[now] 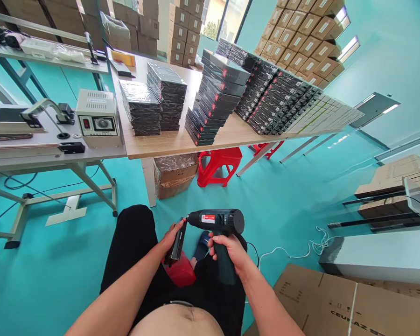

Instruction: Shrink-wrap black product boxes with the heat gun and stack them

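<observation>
A dark heat gun (215, 220) with a red and white label is gripped by its handle in my right hand (231, 249). Its nozzle points left at a slim black box (178, 241), which my left hand (170, 235) holds tilted on edge above my lap. Nozzle and box are very close; whether they touch I cannot tell. The far side of the box and part of my left fingers are hidden. Under it shows the red stool (182, 270) between my legs.
On the wooden table (175, 143) ahead stand stacks of black boxes (213, 98), many in shiny film. A sealing machine with a control box (97, 119) sits at left. Red stools (219, 165) and a carton (175, 175) are below the table. A large carton (336, 303) lies right, near a white cord (294, 255).
</observation>
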`<move>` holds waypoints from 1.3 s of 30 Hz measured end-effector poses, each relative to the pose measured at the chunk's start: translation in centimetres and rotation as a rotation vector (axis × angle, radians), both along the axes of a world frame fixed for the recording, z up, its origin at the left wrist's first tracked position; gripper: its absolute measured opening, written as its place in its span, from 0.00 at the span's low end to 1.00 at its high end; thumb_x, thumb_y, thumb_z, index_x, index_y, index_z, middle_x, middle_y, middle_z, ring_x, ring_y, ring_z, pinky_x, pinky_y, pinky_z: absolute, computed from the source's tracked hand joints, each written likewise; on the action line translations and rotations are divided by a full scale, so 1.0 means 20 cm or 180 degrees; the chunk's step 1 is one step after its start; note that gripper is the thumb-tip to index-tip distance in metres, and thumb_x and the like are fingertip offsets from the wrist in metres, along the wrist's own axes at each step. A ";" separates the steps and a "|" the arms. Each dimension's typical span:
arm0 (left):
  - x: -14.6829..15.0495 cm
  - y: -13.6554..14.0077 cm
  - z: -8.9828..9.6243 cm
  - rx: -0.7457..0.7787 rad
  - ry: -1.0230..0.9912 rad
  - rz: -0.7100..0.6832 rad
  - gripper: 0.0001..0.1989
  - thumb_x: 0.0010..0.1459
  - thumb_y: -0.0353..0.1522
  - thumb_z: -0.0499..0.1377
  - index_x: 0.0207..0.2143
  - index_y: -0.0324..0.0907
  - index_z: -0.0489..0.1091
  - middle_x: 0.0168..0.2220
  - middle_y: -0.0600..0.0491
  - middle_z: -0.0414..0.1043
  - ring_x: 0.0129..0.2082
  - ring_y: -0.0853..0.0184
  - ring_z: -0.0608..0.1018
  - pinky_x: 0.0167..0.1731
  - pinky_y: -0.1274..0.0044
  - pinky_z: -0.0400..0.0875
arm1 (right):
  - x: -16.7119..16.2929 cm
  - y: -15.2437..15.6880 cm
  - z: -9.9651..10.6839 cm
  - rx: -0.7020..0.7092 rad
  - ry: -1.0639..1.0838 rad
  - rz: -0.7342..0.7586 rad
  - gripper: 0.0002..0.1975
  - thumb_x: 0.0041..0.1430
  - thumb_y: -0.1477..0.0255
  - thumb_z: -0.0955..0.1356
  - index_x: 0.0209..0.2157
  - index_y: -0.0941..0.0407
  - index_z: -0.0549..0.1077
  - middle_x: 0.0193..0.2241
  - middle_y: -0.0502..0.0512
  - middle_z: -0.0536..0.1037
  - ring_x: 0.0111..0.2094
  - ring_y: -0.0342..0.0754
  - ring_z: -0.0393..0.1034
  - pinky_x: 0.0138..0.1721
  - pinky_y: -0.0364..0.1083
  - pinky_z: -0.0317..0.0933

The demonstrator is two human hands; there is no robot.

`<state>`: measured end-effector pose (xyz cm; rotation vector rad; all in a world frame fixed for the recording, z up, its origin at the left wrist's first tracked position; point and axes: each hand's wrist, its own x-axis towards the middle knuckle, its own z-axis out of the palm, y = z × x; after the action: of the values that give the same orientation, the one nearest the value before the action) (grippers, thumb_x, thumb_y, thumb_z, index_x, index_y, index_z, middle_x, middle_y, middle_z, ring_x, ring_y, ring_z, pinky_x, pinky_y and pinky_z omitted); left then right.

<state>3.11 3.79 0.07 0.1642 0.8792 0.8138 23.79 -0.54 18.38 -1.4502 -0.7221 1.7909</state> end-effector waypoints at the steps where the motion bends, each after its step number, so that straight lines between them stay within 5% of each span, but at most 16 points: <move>1: -0.01 0.00 0.02 -0.0120 0.0099 0.0030 0.17 0.50 0.43 0.62 0.38 0.42 0.70 0.20 0.55 0.70 0.20 0.63 0.74 0.22 0.75 0.66 | 0.02 -0.01 0.01 -0.0006 0.0060 0.0086 0.16 0.48 0.68 0.70 0.37 0.63 0.72 0.26 0.57 0.77 0.23 0.45 0.70 0.22 0.43 0.64; 8: -0.09 0.08 0.13 -0.0411 -0.0414 0.0686 0.17 0.50 0.44 0.61 0.35 0.39 0.70 0.25 0.50 0.74 0.25 0.61 0.78 0.29 0.71 0.72 | 0.19 -0.22 0.08 -0.0244 0.0424 0.0581 0.17 0.51 0.69 0.68 0.41 0.63 0.72 0.30 0.58 0.76 0.24 0.44 0.70 0.21 0.41 0.62; 14: -0.08 0.05 0.20 -0.0471 -0.1022 -0.0169 0.25 0.51 0.50 0.57 0.37 0.37 0.72 0.29 0.44 0.77 0.31 0.55 0.79 0.34 0.67 0.73 | 0.11 -0.14 -0.02 -0.0081 0.0287 -0.0107 0.16 0.48 0.69 0.70 0.38 0.63 0.73 0.28 0.57 0.76 0.23 0.43 0.69 0.21 0.41 0.63; 18: -0.08 0.03 0.24 -0.0519 -0.0895 -0.0283 0.23 0.53 0.48 0.56 0.37 0.36 0.72 0.31 0.42 0.78 0.34 0.53 0.80 0.35 0.66 0.73 | 0.04 -0.05 -0.01 -0.0001 0.0385 -0.0302 0.15 0.47 0.69 0.70 0.37 0.62 0.73 0.27 0.55 0.76 0.22 0.43 0.68 0.21 0.41 0.62; 22: -0.10 0.02 0.24 -0.0516 -0.0761 -0.0159 0.22 0.53 0.47 0.56 0.36 0.37 0.73 0.29 0.44 0.78 0.33 0.52 0.80 0.33 0.66 0.74 | 0.03 -0.02 0.03 0.0039 0.0432 0.0465 0.17 0.46 0.70 0.70 0.38 0.63 0.73 0.27 0.57 0.77 0.22 0.44 0.69 0.19 0.42 0.61; 27: -0.12 0.04 0.20 -0.0285 -0.0790 0.0429 0.20 0.54 0.44 0.58 0.39 0.36 0.72 0.32 0.45 0.78 0.33 0.55 0.80 0.35 0.67 0.74 | 0.00 -0.03 0.07 0.0179 0.0092 -0.0006 0.16 0.46 0.69 0.70 0.38 0.61 0.73 0.27 0.54 0.76 0.22 0.43 0.68 0.21 0.42 0.62; 31: -0.13 0.06 0.19 -0.0022 -0.0837 0.0785 0.21 0.55 0.44 0.57 0.43 0.38 0.72 0.33 0.46 0.78 0.35 0.56 0.80 0.34 0.68 0.75 | -0.01 -0.14 0.09 0.0015 0.0324 0.0743 0.17 0.46 0.71 0.70 0.39 0.62 0.73 0.28 0.56 0.76 0.22 0.44 0.69 0.21 0.42 0.62; 36: -0.15 0.08 0.17 -0.0001 -0.1055 0.1027 0.19 0.54 0.44 0.57 0.41 0.39 0.72 0.35 0.47 0.78 0.37 0.56 0.80 0.39 0.67 0.74 | 0.03 -0.27 0.08 -0.0045 -0.0126 -0.0093 0.15 0.48 0.69 0.69 0.39 0.62 0.74 0.28 0.55 0.75 0.23 0.43 0.68 0.22 0.42 0.62; 39: -0.15 0.08 0.16 -0.0118 -0.1140 0.0902 0.20 0.54 0.44 0.57 0.42 0.38 0.72 0.37 0.45 0.78 0.39 0.54 0.79 0.41 0.65 0.73 | 0.06 -0.33 0.07 -0.0179 0.0124 0.0081 0.16 0.49 0.70 0.68 0.40 0.62 0.74 0.29 0.56 0.75 0.23 0.43 0.68 0.21 0.42 0.62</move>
<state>0.14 5.44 3.37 -0.1402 0.5835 1.0516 24.93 -7.20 19.70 -1.4443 -0.6781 1.8673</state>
